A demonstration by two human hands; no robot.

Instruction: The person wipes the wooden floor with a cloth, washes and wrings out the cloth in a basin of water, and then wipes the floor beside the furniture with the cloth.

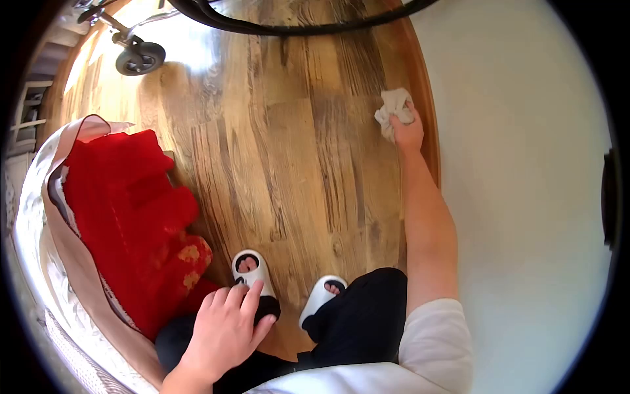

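A crumpled off-white cloth (394, 113) is gripped in my right hand (409, 134), at the end of my outstretched arm. The cloth is at the brown baseboard (430, 141) along the foot of the wall; whether it presses on the board or the floor I cannot tell. My left hand (226, 325) rests palm down at my left knee, fingers spread, holding nothing. Below it on the floor are my feet in white slides (317, 301).
To the left, a red fabric cover (128, 217) lies on a bed or seat with a pale skirt. A black wheel (140, 58) on a metal frame stands at the upper left. A black curved tube (282, 29) crosses the top. A pale wall (518, 197) rises on the right beside the wooden floor (282, 144).
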